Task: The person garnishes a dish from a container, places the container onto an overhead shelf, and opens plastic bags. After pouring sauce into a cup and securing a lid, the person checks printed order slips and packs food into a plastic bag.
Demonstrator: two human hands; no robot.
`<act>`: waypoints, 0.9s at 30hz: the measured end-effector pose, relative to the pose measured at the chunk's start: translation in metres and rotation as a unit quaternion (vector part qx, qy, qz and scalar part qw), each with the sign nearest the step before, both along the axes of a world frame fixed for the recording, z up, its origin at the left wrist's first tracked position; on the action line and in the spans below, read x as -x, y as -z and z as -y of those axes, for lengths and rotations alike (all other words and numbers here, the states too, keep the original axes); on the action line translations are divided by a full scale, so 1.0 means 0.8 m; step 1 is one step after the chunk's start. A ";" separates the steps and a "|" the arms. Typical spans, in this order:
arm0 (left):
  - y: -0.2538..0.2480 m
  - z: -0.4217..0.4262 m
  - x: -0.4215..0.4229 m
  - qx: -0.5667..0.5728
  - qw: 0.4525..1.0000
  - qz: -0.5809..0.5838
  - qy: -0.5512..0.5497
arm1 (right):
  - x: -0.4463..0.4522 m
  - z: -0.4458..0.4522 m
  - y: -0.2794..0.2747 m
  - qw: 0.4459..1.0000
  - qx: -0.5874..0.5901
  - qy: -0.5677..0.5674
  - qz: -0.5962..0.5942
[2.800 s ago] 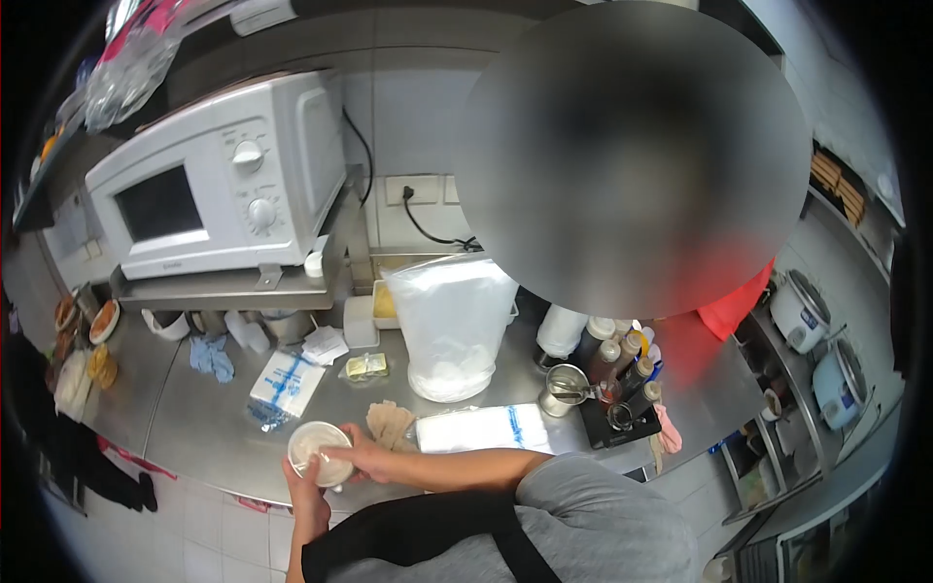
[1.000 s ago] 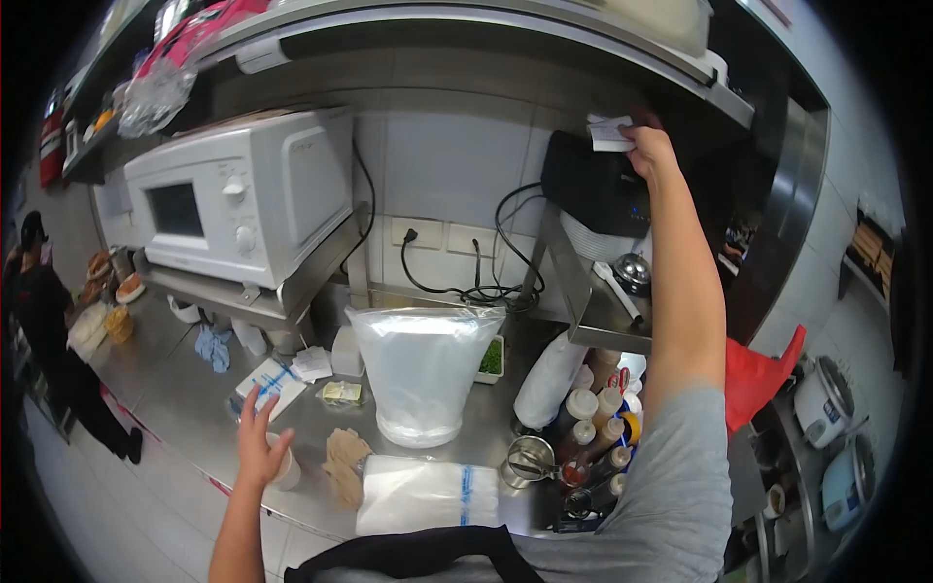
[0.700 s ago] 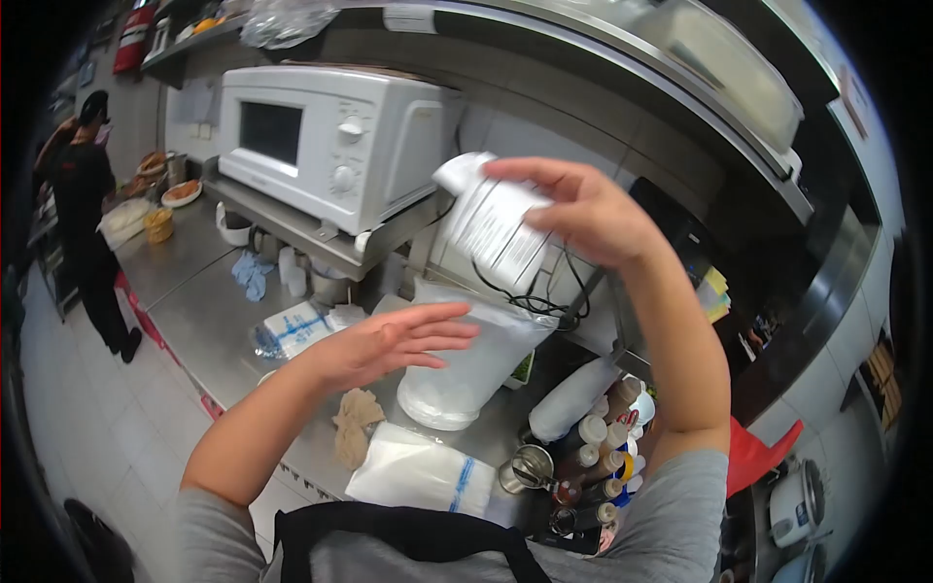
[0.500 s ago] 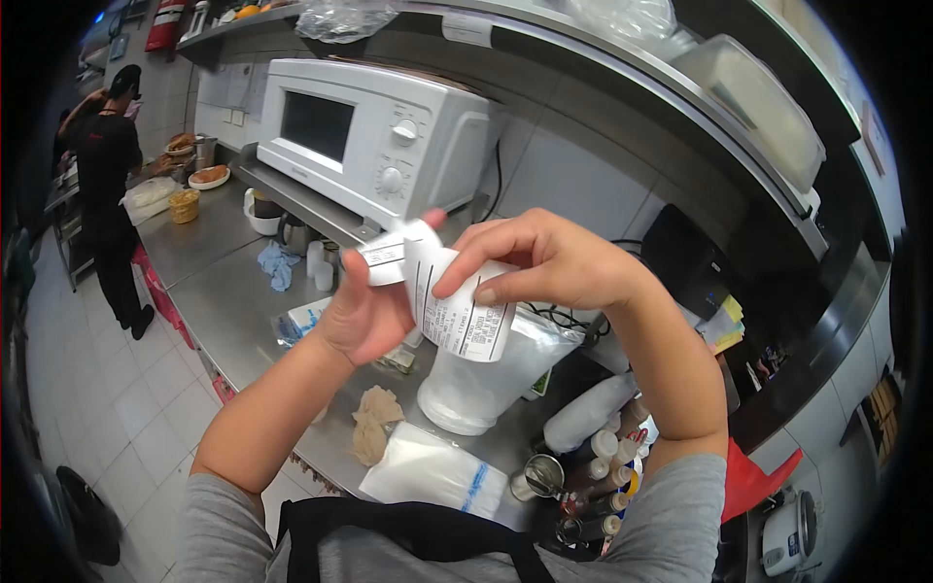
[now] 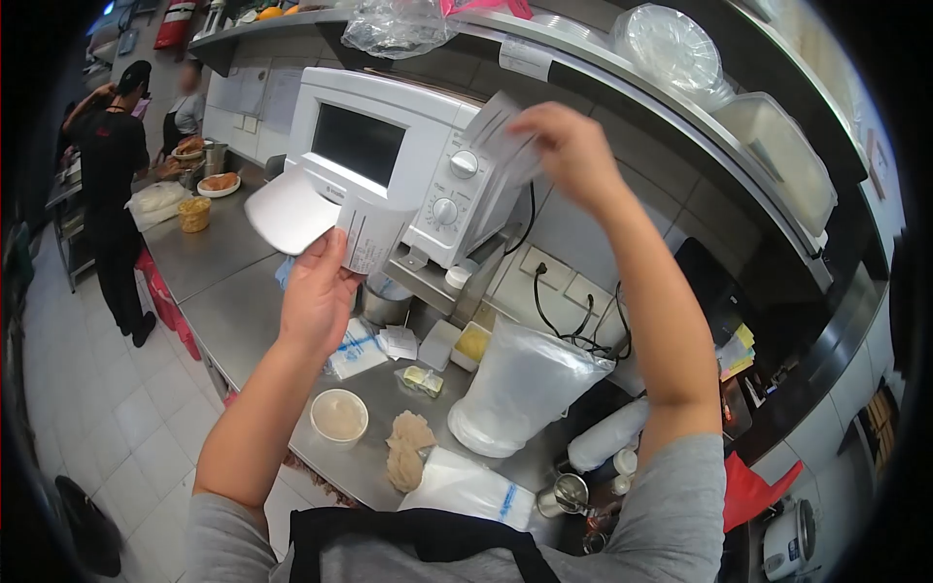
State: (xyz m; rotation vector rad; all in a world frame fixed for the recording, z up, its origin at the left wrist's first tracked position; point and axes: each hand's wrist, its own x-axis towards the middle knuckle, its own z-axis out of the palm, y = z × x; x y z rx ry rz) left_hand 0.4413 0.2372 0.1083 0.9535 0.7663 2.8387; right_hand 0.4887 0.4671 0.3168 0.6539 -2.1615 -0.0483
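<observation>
My left hand (image 5: pixel 321 296) is closed on a curled printed receipt (image 5: pixel 374 233), pinched between thumb and fingers in front of the microwave. A blank white flap (image 5: pixel 292 209) of paper spreads out to the left of the same hand. Raised by the microwave's right side, my right hand (image 5: pixel 569 151) grips another printed receipt (image 5: pixel 496 126), blurred by motion. The two hands are well apart. Below them stand a large clear plastic bag (image 5: pixel 520 389) and a white tub (image 5: pixel 339 418) on the steel counter (image 5: pixel 228 301).
A white microwave (image 5: pixel 360 141) sits on a raised shelf. Crumpled brown paper (image 5: pixel 408 452), a stack of white plastic bags (image 5: pixel 471 491) and a metal cup (image 5: pixel 564 496) lie near me. Two people (image 5: pixel 112 185) stand at the far left. An overhead shelf (image 5: pixel 603 63) carries plastic lids.
My hands have moved apart: the right one up and away with one receipt, the left one up and leftward with the other paper. The tub and a second person have come into sight.
</observation>
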 end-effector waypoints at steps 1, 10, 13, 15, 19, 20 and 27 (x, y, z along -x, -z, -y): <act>-0.001 0.004 0.001 -0.001 1.000 0.011 -0.005 | 0.015 -0.018 -0.018 0.997 0.050 -0.024 -0.057; 0.015 0.032 0.043 0.013 0.999 0.048 -0.004 | 0.069 -0.096 -0.060 0.906 0.410 0.065 -0.087; 0.022 0.040 0.053 0.029 0.999 0.038 0.010 | 0.076 -0.081 -0.073 0.889 0.411 0.118 -0.164; 0.026 0.046 0.056 0.035 0.999 0.036 0.010 | 0.087 -0.078 -0.081 0.892 0.375 0.131 -0.216; 0.039 0.066 0.058 0.072 0.997 0.009 -0.015 | 0.078 -0.037 -0.040 0.898 0.141 0.180 -0.377; 0.040 0.070 0.056 0.087 0.996 -0.004 -0.031 | 0.064 -0.003 -0.019 0.908 0.121 0.191 -0.353; 0.027 0.086 -0.017 0.235 0.966 -0.046 -0.099 | -0.020 0.150 0.152 0.863 0.295 -0.103 0.397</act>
